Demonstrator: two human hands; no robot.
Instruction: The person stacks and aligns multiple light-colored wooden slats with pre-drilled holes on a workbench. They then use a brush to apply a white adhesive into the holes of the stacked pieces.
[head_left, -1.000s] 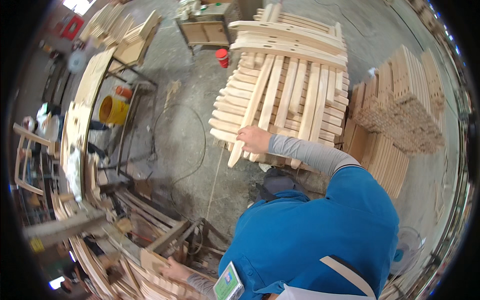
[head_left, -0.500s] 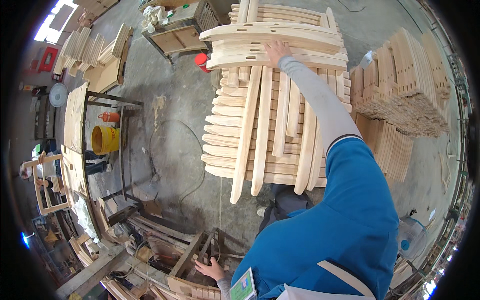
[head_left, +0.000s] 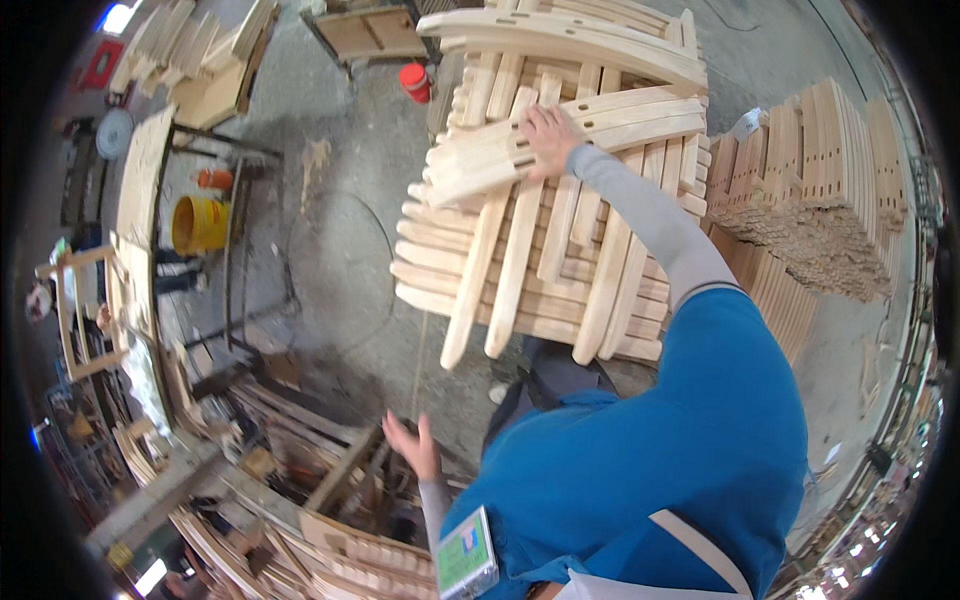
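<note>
My right hand (head_left: pixel 548 142) reaches over a small group of pale slotted wooden slats (head_left: pixel 640 118), fingers curled across them and thumb at the near side. These slats lie slanted over the pile, their left end nearer to me. Under them, several long wooden slats (head_left: pixel 516 265) point toward me across a stack of crosswise slats (head_left: pixel 440 255). Another slotted slat (head_left: pixel 580 42) lies farther back on the pile. My left hand (head_left: pixel 412 446) is raised at the lower middle, open, fingers apart, holding nothing, above a wooden frame (head_left: pixel 340 475).
Tall stacks of slotted wooden parts (head_left: pixel 810 190) stand at the right. A red bucket (head_left: pixel 414 82) sits on the floor behind the pile's left side. On the left are a workbench (head_left: pixel 145 190), a yellow bucket (head_left: pixel 200 224) and a person holding a wooden frame (head_left: pixel 70 310).
My right hand has drawn the slotted slats toward me, swinging their left end nearer, apart from the slat behind. My left hand has risen from beside the wooden frame, fingers spreading.
</note>
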